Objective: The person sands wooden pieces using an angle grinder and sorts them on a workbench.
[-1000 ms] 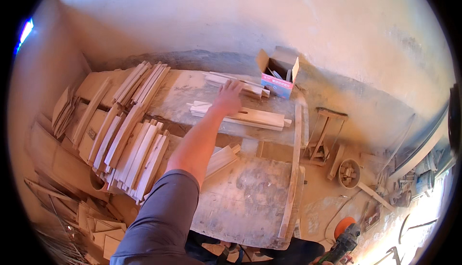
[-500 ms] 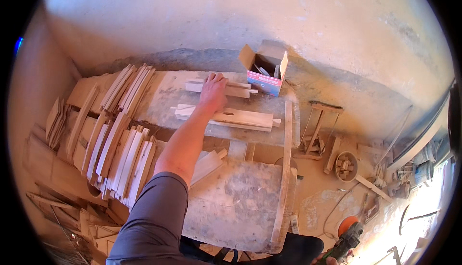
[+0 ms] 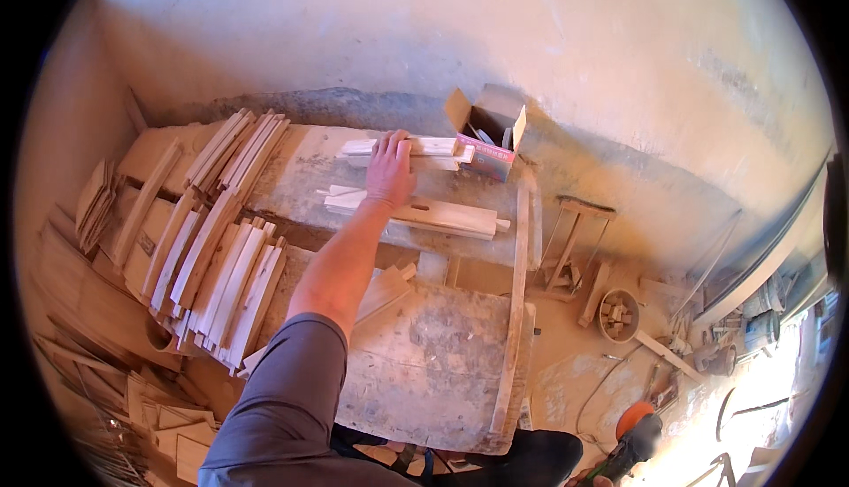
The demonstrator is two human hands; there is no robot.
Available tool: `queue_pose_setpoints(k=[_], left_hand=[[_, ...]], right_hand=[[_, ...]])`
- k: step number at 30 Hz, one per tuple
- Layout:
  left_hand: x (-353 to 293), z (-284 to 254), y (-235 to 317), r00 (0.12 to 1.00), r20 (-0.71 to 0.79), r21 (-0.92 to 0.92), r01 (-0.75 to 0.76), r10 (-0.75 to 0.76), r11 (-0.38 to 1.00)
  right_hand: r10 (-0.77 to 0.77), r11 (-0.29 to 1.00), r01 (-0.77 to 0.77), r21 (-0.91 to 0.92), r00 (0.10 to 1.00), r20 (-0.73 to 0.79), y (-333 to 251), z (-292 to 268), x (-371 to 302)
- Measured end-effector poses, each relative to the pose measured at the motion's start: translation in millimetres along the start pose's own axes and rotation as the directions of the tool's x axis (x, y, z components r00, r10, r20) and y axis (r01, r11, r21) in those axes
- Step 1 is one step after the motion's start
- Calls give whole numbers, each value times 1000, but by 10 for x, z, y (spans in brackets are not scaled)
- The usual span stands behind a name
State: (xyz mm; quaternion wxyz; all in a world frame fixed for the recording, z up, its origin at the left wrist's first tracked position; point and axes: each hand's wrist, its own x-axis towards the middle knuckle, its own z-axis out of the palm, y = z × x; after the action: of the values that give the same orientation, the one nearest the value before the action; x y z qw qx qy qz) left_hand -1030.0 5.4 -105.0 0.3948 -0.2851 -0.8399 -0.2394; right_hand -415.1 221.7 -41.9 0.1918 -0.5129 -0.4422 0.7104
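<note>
My left hand (image 3: 390, 168) reaches across the bench and closes around a pale tenoned wooden piece (image 3: 431, 145) near the back wall. This piece lies over or beside another pale length of wood; the palm hides part of both. Nearer to me, beneath the left wrist, lies a wooden rail (image 3: 451, 216) with a slot in its face and tenoned ends. At the lower right, my right hand (image 3: 603, 482) is wrapped round an angle grinder (image 3: 630, 453) with an orange disc (image 3: 634, 416). Only a few fingers of that hand show.
An open cardboard box (image 3: 488, 153) with thin items stands at the bench's far right. Curved wooden slats (image 3: 221, 275) are stacked to the left. A wooden strip (image 3: 513, 328) runs along the right edge. On the floor stands a round container (image 3: 617, 314) of wood offcuts.
The wooden piece under my left hand has tilted or lifted, and its end now overlaps the box's lower part. The grinder stays in my right hand. The view has shifted slightly.
</note>
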Motion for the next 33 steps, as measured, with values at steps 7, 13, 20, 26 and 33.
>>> queue_pose_setpoints(k=[7, 13, 20, 26, 33], left_hand=[[12, -19, 5, 998, -59, -89, -24, 19, 996], [-8, 29, -58, 958, 283, -74, 74, -50, 995], [-230, -56, -31, 849, 500, 212, 68, -168, 975], [-724, -1037, 665, 928, 195, -101, 340, -317, 935], [-1977, -2649, 972, 772, 543, 170, 285, -331, 943]], right_hand=[[-10, 1000, 10, -6, 1000, -22, -20, -17, -55], [-15, 1000, 15, -6, 1000, -20, -50, -33, -117], [-11, 999, 12, -34, 1000, 26, -90, -72, -216], [-80, 997, 80, -2, 997, 21, -97, -183, -321], [-199, 974, 180, 137, 970, 137, -8, -220, -398]])
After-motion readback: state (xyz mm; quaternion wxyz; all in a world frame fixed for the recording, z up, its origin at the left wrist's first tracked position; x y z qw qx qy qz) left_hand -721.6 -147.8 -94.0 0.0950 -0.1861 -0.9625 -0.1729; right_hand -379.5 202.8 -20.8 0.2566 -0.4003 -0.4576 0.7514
